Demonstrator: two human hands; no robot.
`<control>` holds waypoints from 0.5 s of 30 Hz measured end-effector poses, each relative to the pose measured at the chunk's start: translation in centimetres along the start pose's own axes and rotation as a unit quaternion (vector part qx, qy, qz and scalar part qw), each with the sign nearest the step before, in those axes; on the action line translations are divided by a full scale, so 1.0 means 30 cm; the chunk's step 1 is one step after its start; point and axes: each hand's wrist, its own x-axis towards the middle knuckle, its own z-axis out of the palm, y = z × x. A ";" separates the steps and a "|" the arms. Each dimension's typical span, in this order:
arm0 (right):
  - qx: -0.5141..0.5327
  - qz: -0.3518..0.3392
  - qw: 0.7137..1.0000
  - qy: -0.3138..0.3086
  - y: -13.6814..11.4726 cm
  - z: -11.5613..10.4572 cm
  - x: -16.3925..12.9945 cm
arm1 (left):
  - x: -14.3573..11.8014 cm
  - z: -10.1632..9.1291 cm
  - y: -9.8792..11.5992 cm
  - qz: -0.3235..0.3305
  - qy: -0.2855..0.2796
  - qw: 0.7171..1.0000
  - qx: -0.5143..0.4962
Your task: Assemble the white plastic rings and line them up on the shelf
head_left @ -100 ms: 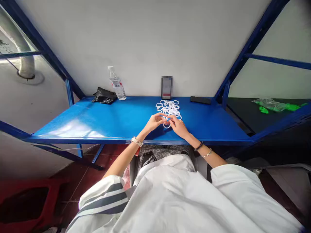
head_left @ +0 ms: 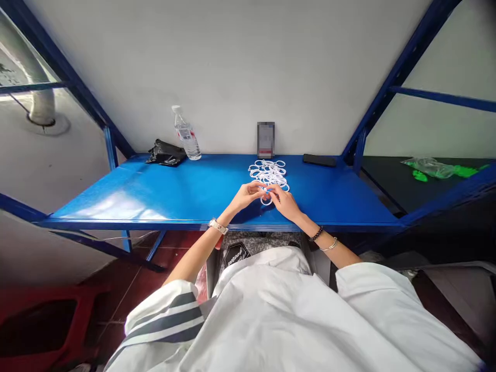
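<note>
On the blue table [head_left: 329,196], a pile of white rings [head_left: 270,173] lies just beyond both hands, likely for easy reach. Left hand [head_left: 247,196] and right hand [head_left: 285,202] pinch one white ring [head_left: 266,204] at its far edge (fingers hide the exact contact), apparently steadying it from either side.

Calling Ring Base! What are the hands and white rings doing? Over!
Left hand and right hand close together, holding a white ring between them. Hands partly cover it. Pile of white rings just beyond, on blue table.
</note>
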 end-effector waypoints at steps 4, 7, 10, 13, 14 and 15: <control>-0.001 0.007 1.000 0.003 -0.007 -0.006 -0.004 | 0.000 0.001 0.002 -0.006 -0.002 1.000 0.004; 0.007 0.004 1.000 0.017 -0.007 -0.005 -0.003 | -0.003 0.007 0.011 -0.001 0.012 1.000 0.015; 0.025 -0.009 0.998 0.065 -0.023 -0.020 0.010 | -0.007 0.013 0.023 0.007 0.022 0.999 0.025; 0.100 -0.008 0.990 0.103 -0.111 -0.098 0.015 | -0.012 0.017 0.028 0.021 0.031 0.998 0.046; 0.143 -0.011 0.984 0.103 -0.163 -0.145 0.008 | -0.013 0.018 0.027 0.025 0.035 0.998 0.054; 0.198 -0.025 0.975 0.099 -0.226 -0.202 -0.007 | -0.014 0.019 0.025 0.027 0.038 0.997 0.061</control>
